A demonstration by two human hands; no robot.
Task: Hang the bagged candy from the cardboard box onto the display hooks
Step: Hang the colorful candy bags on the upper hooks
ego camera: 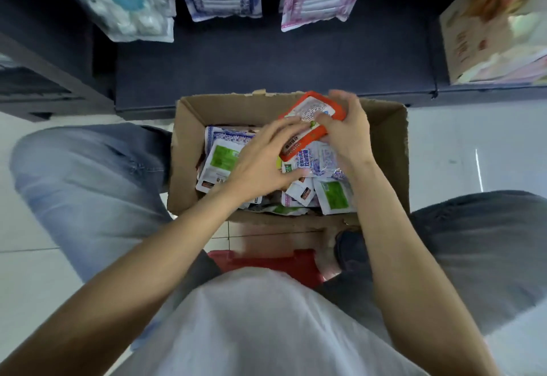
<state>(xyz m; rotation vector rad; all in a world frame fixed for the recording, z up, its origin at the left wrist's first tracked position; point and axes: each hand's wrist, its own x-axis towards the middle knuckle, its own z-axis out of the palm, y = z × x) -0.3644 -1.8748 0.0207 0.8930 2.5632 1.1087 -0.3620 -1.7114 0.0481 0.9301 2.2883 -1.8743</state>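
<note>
Here, an orange-edged candy bag (307,122) is gripped by the right hand (346,130) above the far right corner of the cardboard box (393,144), while its near edge is touched by the left hand's (260,162) relaxed, outstretched fingers (284,128). More candy bags (220,162) are heaped inside the box.

Matt brown cardboard box (189,127) holds glossy plastic candy bags (220,165).
</note>
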